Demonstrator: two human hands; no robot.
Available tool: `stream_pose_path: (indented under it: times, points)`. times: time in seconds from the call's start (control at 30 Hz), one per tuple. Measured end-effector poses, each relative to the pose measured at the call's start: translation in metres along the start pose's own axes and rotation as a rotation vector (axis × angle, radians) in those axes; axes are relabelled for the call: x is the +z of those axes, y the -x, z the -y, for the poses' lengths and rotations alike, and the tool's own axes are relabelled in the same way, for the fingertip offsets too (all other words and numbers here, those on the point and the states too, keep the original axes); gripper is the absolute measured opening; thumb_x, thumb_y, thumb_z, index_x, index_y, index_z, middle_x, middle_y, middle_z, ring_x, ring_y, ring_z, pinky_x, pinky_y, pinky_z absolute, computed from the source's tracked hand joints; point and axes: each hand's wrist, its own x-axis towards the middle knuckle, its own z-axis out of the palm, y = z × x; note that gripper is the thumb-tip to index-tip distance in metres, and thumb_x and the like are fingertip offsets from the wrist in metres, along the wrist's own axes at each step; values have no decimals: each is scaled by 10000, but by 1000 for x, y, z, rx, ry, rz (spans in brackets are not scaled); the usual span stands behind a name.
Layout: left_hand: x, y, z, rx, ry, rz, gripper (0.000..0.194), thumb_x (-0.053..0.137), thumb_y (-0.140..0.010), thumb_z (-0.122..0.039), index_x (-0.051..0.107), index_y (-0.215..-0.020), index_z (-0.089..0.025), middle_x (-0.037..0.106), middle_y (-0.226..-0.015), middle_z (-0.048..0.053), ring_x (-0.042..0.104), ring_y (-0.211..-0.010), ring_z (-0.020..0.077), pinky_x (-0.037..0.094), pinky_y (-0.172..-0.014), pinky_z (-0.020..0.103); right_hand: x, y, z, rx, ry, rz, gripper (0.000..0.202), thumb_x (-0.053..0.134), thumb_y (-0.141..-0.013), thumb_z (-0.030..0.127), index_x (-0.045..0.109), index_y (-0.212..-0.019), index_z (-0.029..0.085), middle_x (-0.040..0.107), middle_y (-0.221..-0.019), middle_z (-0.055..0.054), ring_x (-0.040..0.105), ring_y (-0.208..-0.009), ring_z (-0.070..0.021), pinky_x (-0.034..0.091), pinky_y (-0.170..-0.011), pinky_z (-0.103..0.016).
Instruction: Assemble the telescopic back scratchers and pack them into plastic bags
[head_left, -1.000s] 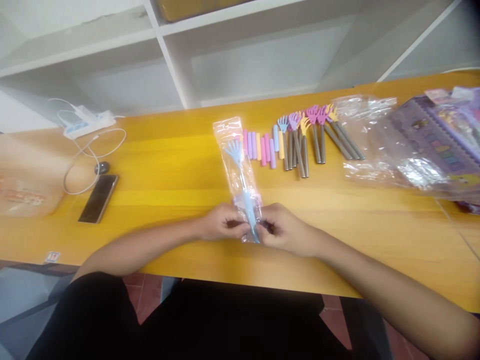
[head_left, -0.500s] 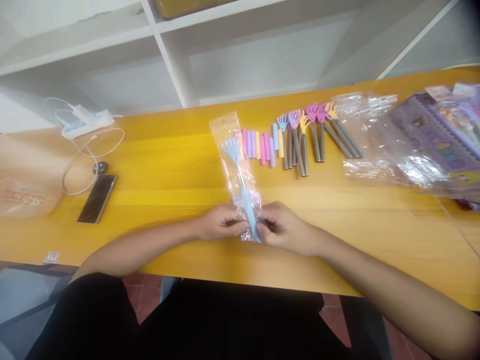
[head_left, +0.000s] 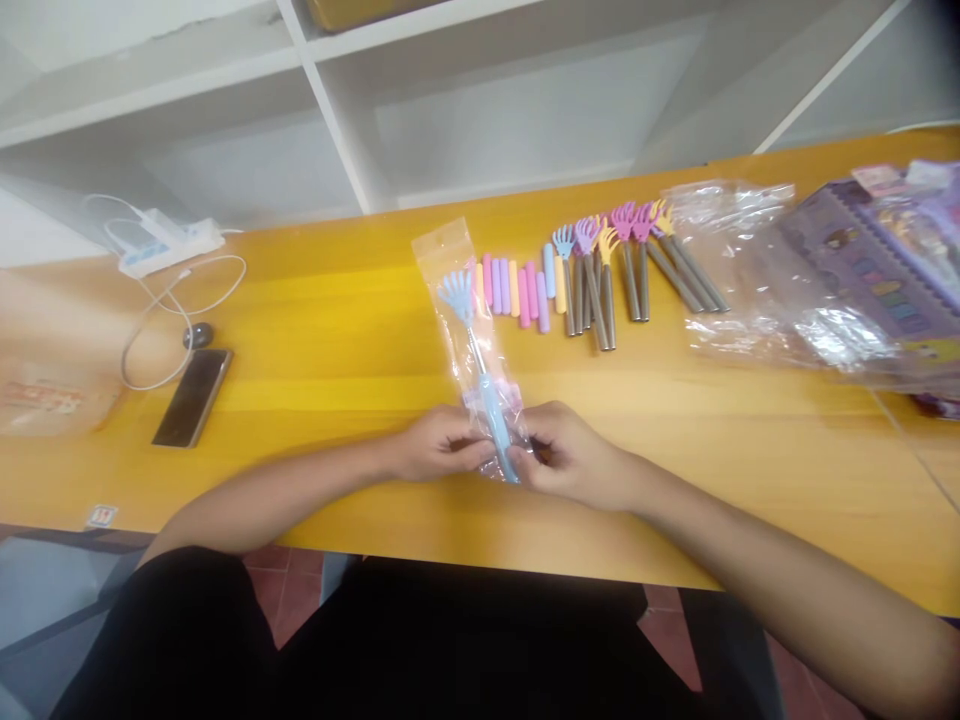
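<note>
A clear plastic bag (head_left: 442, 247) holds a light blue hand-shaped scratcher (head_left: 491, 405) with a metal rod and blue handle. My left hand (head_left: 442, 443) pinches the bag's left side near the handle. On the other side, my right hand (head_left: 562, 452) grips the bag's lower right edge, thumb by the handle's end. Behind the bag lies a row of pastel tubes (head_left: 527, 295) in pink, purple, orange and blue. To their right are several scratcher heads on metal rods (head_left: 606, 305), in blue, purple, yellow and pink.
Clear bags (head_left: 739, 260) and a purple printed package (head_left: 877, 275) lie at the right. On the left are a phone (head_left: 193, 398), a white cable, a round dark object (head_left: 198, 336) and a power strip (head_left: 171, 250). White shelving (head_left: 330, 120) stands behind the table.
The upper part of the bag with the blue scratcher has tilted slightly to the left. Both hands keep their hold in nearly the same place.
</note>
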Motion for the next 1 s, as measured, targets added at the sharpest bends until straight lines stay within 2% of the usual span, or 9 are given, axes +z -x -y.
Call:
stream_pose_path:
  times: [0.33,0.57,0.67,0.77,0.93,1.0]
  points:
    - [1,2,2,9,-40,10,477,475,-1093,-507,767,-967,-152,759,-826,71,711,-770,148,567,-789,240,1,0,0,43,-23,11,97,516,-809,127,601,-767,149,499,-676,43,384,-596,-61,351,-559,-174]
    - [2,2,2,70,-23,-29,376,509,-1085,-397,767,-965,-151,777,-853,69,720,-754,136,561,-757,218,1,-1,2,-20,10,2,150,511,-907,148,614,-797,150,478,-658,50,372,-580,-57,337,-553,-173]
    - [4,1,6,78,0,-90,343,548,-1050,-407,779,-1013,-156,794,-901,75,746,-803,162,585,-783,242,2,0,4,-65,101,-27,168,507,-946,161,623,-825,158,493,-657,47,375,-578,-62,349,-566,-179]
    - [7,1,10,99,18,-137,261,628,-984,-372,770,-1028,-157,796,-906,70,748,-799,171,597,-784,258,5,0,2,-119,226,-92,176,512,-943,157,580,-782,173,448,-624,53,366,-570,-69,338,-571,-189]
    - [9,2,10,38,-44,-172,169,662,-875,-283,764,-917,-156,761,-781,31,702,-673,144,563,-672,225,9,-1,-3,-175,388,-143,171,504,-930,145,517,-765,189,464,-633,45,399,-586,-81,338,-598,-206]
    - [10,1,8,9,-70,-183,180,640,-855,-281,769,-895,-161,753,-753,24,708,-683,154,564,-680,231,10,-1,-5,-187,415,-143,154,501,-929,142,509,-783,192,490,-650,40,406,-587,-81,342,-600,-205]
